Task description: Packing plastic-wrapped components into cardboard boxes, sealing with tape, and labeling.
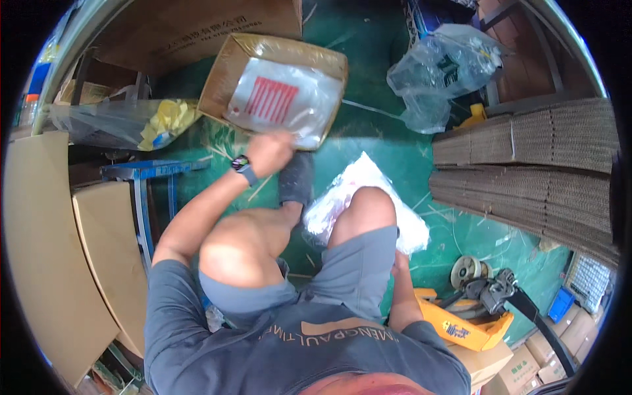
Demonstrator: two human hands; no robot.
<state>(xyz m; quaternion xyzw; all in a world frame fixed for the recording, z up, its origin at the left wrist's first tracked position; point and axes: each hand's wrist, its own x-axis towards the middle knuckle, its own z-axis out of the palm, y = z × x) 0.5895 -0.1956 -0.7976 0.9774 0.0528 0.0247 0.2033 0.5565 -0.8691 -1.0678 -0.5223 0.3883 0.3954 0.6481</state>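
An open cardboard box point(209, 84) stands on the floor ahead of me. In it lies a stack of clear plastic bags point(316, 99) with a red striped print. My left hand point(271, 153) is at the box's near edge, its fingers curled and slightly blurred; what they hold, if anything, cannot be made out. Between my legs is a shiny clear plastic bag point(411, 227) with whitish contents, partly hidden by my right knee. My right hand point(399, 262) grips that bag's near corner, with most of its fingers out of sight.
Stacks of flat corrugated cardboard point(520, 171) rise on the right, near a loose clear plastic sheet point(447, 66). A yellow pallet truck point(467, 326) is close at my right. To the left are a blue metal stand point(138, 172) and large cartons point(108, 243). Straw-like scraps litter the green floor.
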